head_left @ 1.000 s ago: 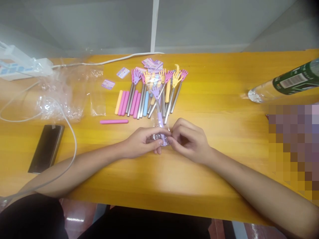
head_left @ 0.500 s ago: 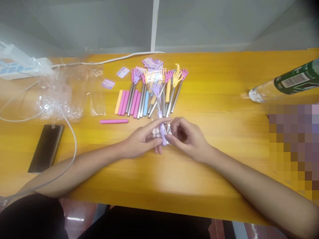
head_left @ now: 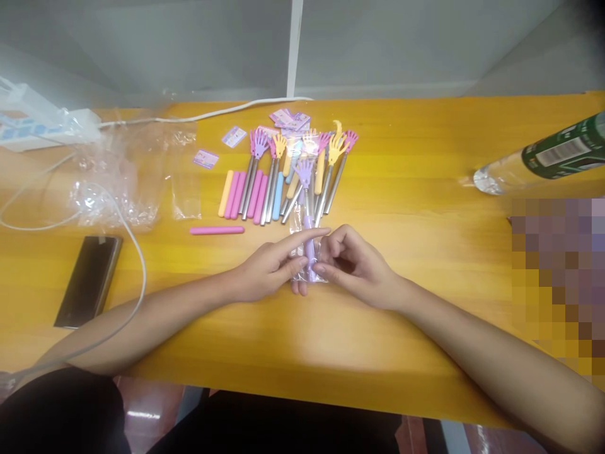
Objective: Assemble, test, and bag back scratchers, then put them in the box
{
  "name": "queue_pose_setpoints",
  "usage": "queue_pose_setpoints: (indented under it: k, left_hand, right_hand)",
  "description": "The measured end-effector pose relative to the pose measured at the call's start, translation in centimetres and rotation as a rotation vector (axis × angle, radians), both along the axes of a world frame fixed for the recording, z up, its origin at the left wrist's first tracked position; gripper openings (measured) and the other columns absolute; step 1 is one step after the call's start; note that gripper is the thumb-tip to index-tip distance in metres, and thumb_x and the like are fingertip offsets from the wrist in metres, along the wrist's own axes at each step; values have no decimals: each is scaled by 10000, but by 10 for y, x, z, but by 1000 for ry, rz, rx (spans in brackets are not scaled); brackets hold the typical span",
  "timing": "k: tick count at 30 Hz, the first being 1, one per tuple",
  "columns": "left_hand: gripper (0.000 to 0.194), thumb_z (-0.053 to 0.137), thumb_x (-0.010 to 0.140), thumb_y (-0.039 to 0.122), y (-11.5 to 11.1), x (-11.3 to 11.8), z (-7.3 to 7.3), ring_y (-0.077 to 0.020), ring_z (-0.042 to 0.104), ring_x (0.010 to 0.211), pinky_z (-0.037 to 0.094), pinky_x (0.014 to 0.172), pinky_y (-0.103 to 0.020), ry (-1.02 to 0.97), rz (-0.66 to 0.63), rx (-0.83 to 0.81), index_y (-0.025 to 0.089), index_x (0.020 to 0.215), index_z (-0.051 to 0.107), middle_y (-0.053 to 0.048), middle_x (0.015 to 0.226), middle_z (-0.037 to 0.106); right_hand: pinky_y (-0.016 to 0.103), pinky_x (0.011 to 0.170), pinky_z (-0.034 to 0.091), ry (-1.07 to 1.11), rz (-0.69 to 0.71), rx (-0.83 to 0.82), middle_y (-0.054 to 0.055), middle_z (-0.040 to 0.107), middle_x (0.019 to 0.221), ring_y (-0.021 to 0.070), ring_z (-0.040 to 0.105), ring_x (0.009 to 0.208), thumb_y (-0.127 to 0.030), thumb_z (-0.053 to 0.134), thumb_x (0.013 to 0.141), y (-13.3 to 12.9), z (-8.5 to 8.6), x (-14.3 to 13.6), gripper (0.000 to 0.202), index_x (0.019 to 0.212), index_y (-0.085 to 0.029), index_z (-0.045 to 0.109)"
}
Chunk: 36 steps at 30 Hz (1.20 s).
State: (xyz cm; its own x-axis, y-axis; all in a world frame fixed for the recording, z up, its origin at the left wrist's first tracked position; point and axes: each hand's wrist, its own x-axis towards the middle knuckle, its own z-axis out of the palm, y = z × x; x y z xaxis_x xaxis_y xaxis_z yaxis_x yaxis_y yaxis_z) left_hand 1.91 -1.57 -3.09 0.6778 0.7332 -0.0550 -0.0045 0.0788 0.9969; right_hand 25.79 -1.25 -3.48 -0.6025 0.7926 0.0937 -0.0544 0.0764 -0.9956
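Note:
A purple hand-shaped scratcher (head_left: pixel 309 246) with a metal rod lies in a clear plastic bag (head_left: pixel 297 221), its fingers pointing toward the back of the table. My left hand (head_left: pixel 269 268) holds the bag and handle from the left, thumb on top, index finger stretched across, other fingers underneath. From the right, my right hand (head_left: pixel 357 265) pinches the bag's edge beside the lower handle with thumb and curled fingers. Just beyond lie several scratchers with metal rods, among them a yellow one (head_left: pixel 337 151), and several loose handles, including a blue one (head_left: pixel 278 197).
Small printed cards (head_left: pixel 233 137) lie behind the scratchers. A pink handle (head_left: pixel 217 231), a dark phone (head_left: pixel 88 282), clear bags (head_left: pixel 118 183), a white power strip (head_left: pixel 51 129) and its cables are at left. A bottle (head_left: pixel 562 151) lies at right.
The purple scratcher has turned more upright in view, its head shifting slightly right. The clear bag now shows spread out along it, and my right hand has shifted a little.

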Motion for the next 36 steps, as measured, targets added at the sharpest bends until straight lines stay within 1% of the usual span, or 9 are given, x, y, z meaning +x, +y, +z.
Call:
queue_pose_setpoints:
  k: [6, 14, 19, 23, 26, 28, 30, 33, 36]
  left_hand:
    - [549, 448, 1137, 250, 0, 0, 1, -168, 769, 728, 635, 760, -289, 69, -15, 56, 266, 1683, 389, -26, 813, 750]
    - [561, 442, 1128, 225, 0, 1, 5, -137, 678, 627, 563, 646, -227, 105, -13, 93, 244, 1685, 379, 11, 712, 679]
    - [560, 423, 1127, 211, -1, 0, 6, -131, 669, 641, 560, 659, -224, 124, -16, 122, 251, 1684, 378, 10, 739, 678]
    - [571, 409, 1119, 176, -1, 0, 5, -124, 666, 638, 553, 665, -219, 137, -18, 160, 250, 1683, 372, 20, 736, 676]
    - [578, 401, 1098, 131, 0, 0, 6, -114, 669, 634, 550, 671, -212, 156, -18, 192, 241, 1665, 393, 33, 723, 677]
    - [539, 399, 1064, 81, 0, -1, 9, -101, 675, 645, 556, 685, -210, 186, -47, 250, 240, 1565, 520, 16, 793, 726]
    - [481, 416, 1018, 38, 0, -1, 12, -106, 711, 719, 581, 736, -225, 201, -130, 342, 227, 1396, 645, -16, 912, 785]
    - [397, 484, 990, 39, -1, -3, 14, -141, 760, 843, 618, 830, -271, 159, -277, 478, 219, 1270, 700, -48, 995, 828]
    - [342, 551, 981, 73, -4, -3, 13, -150, 758, 798, 627, 836, -283, 145, -329, 566, 234, 1219, 737, -41, 971, 839]
  right_hand:
    - [284, 684, 508, 22, 56, -4, -18, 516, 898, 131, 629, 781, -275, 579, 1105, 1, 0, 1, 262, 985, -250, 348]
    - [273, 680, 481, -68, 27, 44, -9, 542, 901, 137, 581, 768, -285, 571, 1100, 1, -4, 3, 261, 984, -250, 340]
    - [274, 685, 488, -39, 65, 35, 1, 576, 923, 147, 617, 797, -250, 552, 1096, 1, -3, 3, 249, 990, -254, 327]
    - [250, 645, 437, -29, 45, 59, -20, 517, 873, 123, 527, 736, -209, 575, 1069, 1, 1, 2, 273, 967, -251, 326]
    - [246, 634, 444, 13, 11, 80, -30, 497, 835, 112, 489, 707, -233, 573, 1077, 2, 2, 2, 273, 946, -245, 333]
    - [222, 542, 424, 80, -57, 22, -42, 501, 818, 89, 478, 620, -302, 562, 1102, 4, 1, 2, 266, 957, -246, 347]
    - [200, 411, 374, 156, -121, -96, -58, 508, 818, 69, 471, 512, -396, 582, 1104, 8, 0, 3, 253, 1034, -258, 382]
    - [197, 304, 363, 186, -162, -250, -74, 545, 822, 77, 512, 438, -516, 666, 1050, 14, 0, 4, 387, 1220, -294, 399]
    - [182, 281, 352, 183, -279, -319, -104, 520, 755, 68, 477, 392, -519, 710, 1022, 19, -1, 2, 434, 1198, -304, 377]
